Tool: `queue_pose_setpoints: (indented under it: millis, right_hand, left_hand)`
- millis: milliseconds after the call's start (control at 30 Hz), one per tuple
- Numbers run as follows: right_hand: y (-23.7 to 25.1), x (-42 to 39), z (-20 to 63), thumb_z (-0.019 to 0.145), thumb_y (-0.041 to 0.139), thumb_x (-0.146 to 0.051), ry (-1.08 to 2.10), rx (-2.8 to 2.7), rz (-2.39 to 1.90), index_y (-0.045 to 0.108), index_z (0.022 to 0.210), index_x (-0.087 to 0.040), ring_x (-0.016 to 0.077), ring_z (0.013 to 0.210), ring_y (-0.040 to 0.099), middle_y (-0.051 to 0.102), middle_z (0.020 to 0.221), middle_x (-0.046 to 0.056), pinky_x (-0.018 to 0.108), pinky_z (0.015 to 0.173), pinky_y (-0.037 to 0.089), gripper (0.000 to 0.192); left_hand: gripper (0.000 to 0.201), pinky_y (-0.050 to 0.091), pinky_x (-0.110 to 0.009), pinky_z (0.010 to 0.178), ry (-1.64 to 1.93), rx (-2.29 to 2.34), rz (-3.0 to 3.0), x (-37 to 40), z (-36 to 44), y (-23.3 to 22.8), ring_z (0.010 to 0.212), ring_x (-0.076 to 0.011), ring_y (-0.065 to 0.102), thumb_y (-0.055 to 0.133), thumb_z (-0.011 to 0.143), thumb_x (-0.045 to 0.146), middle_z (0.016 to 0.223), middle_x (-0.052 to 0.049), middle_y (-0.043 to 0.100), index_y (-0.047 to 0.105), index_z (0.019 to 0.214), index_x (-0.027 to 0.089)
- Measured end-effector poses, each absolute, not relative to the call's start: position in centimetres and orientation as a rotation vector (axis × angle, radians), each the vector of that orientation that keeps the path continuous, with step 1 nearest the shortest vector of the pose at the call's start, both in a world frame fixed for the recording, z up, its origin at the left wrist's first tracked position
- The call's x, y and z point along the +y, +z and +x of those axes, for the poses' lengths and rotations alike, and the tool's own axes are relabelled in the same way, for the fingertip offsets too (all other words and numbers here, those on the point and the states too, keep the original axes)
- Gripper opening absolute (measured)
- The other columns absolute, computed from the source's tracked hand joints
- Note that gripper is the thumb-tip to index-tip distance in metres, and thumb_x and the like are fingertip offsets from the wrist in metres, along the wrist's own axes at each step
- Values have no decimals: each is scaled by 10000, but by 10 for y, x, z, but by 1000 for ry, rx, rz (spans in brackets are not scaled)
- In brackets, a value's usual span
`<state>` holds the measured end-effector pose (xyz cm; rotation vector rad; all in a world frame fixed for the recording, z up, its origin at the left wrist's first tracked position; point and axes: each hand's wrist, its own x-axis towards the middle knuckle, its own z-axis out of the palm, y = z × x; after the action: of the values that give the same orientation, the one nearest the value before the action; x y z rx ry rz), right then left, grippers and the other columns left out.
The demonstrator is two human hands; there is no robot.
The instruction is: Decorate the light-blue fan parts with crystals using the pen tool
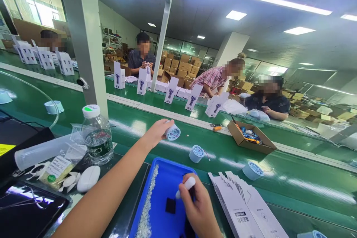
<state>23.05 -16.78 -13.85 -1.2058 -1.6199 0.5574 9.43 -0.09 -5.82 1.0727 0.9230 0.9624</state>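
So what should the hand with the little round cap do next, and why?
Probably set it down on the green belt. The left hand holds the round white cap just above the belt, near two similar caps already lying there. The right hand holds a small white piece over the blue tray.

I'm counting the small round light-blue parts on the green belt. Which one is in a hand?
The round part at the left hand's fingertips; the other two sit untouched on the belt farther right.

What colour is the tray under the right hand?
Blue, seen in the head view: the tray lies beneath the right hand.
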Motion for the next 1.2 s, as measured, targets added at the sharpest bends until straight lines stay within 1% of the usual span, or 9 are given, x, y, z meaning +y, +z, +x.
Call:
queue_pose_setpoints:
  millis: [133, 233, 333, 433, 533, 900, 1067, 1133, 1200]
  right_hand:
    - [-137, -170, 227, 881, 540, -291, 703, -1629, -1102, 562, 793, -208, 137, 640, 536, 551, 723, -1, 232, 589, 459, 122]
    - [-139, -166, 232, 890, 550, -343, 659, -1269, -1031, 586, 885, -214, 145, 696, 608, 599, 837, 23, 254, 638, 515, 134]
    - [-141, -162, 239, 883, 574, -378, 629, -1015, -1052, 581, 986, -221, 169, 799, 669, 641, 955, 45, 296, 745, 543, 187]
    - [-142, -160, 242, 887, 564, -413, 661, -973, -1082, 569, 1037, -221, 204, 939, 666, 663, 1046, 74, 345, 839, 526, 244]
    - [-140, -159, 240, 899, 537, -439, 699, -964, -1068, 554, 1060, -217, 211, 987, 656, 666, 1091, 90, 365, 871, 515, 275]
    - [-136, -157, 237, 895, 525, -476, 704, -929, -1056, 559, 1055, -204, 210, 968, 663, 678, 1074, 97, 342, 846, 529, 318]
    - [-134, -157, 238, 888, 528, -484, 723, -945, -1024, 586, 1057, -193, 222, 966, 661, 688, 1042, 101, 346, 850, 526, 341]
    - [-133, -155, 236, 879, 539, -490, 717, -921, -1019, 600, 1052, -190, 210, 889, 675, 700, 986, 90, 329, 814, 533, 352]
    - [-134, -153, 232, 867, 546, -504, 638, -863, -1064, 622, 1028, -190, 186, 766, 667, 704, 906, 69, 285, 724, 533, 362]
  left_hand:
    - [374, 382, -244, 522, 897, 1022, 1090, -4, 103, -66, 569, -115, 509, 706, 633, 496, 617, 29, 537, 510, 696, 184]
    - [411, 377, -247, 518, 877, 1059, 1118, -7, 109, -69, 564, -117, 500, 730, 583, 498, 597, 37, 524, 474, 673, 189]
    - [426, 396, -253, 528, 853, 1036, 1166, -10, 114, -69, 577, -117, 495, 734, 563, 501, 613, 39, 525, 463, 679, 192]
    - [435, 402, -249, 529, 826, 1020, 1224, -14, 119, -68, 578, -110, 477, 726, 572, 515, 623, 42, 521, 460, 692, 192]
    - [445, 390, -233, 523, 812, 1004, 1282, -17, 122, -68, 574, -99, 463, 726, 582, 523, 637, 43, 521, 455, 698, 190]
    - [436, 380, -213, 533, 775, 970, 1336, -27, 127, -62, 581, -87, 436, 691, 642, 532, 661, 45, 502, 436, 722, 188]
    - [437, 351, -208, 513, 729, 1011, 1331, -33, 132, -63, 544, -84, 405, 645, 672, 558, 604, 59, 467, 405, 704, 194]
    - [432, 320, -209, 487, 721, 1047, 1363, -35, 136, -64, 515, -85, 377, 628, 672, 563, 565, 66, 437, 402, 685, 196]
    - [410, 288, -209, 471, 796, 1075, 1413, -38, 140, -63, 503, -87, 362, 622, 665, 546, 544, 67, 421, 412, 661, 194]
